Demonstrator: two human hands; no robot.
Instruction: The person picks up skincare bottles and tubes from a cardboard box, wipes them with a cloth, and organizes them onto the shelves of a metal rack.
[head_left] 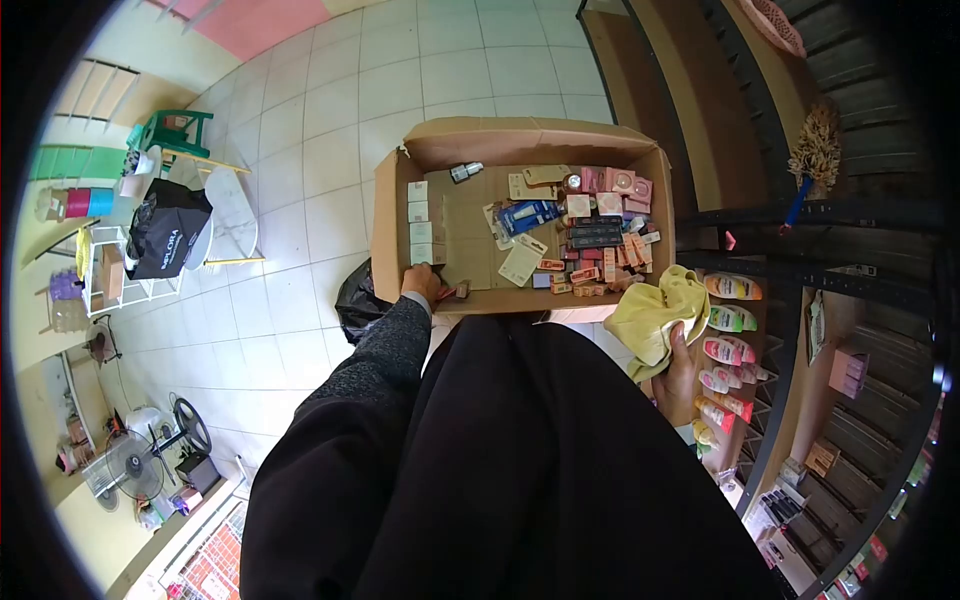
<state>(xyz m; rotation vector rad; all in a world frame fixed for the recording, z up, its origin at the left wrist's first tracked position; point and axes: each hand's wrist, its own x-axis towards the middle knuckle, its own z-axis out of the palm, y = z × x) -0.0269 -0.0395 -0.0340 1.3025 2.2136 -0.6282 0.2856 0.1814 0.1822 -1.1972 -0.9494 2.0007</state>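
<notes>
A large open cardboard box sits in front of me, holding small cosmetic packages. My left hand reaches into its near left corner, fingers curled; what they grip, if anything, is hidden. Just beyond that hand, small white boxes line the left wall, and a small dark reddish package lies to its right. My right hand is closed on a yellow cloth, which hangs beside the box's near right corner. Inside, pink boxes, a blue package and orange boxes crowd the right half.
Shelves run along the right, with several bottles and a duster there. A black plastic bag lies left of the box. Further left are a table, a green stool and a fan.
</notes>
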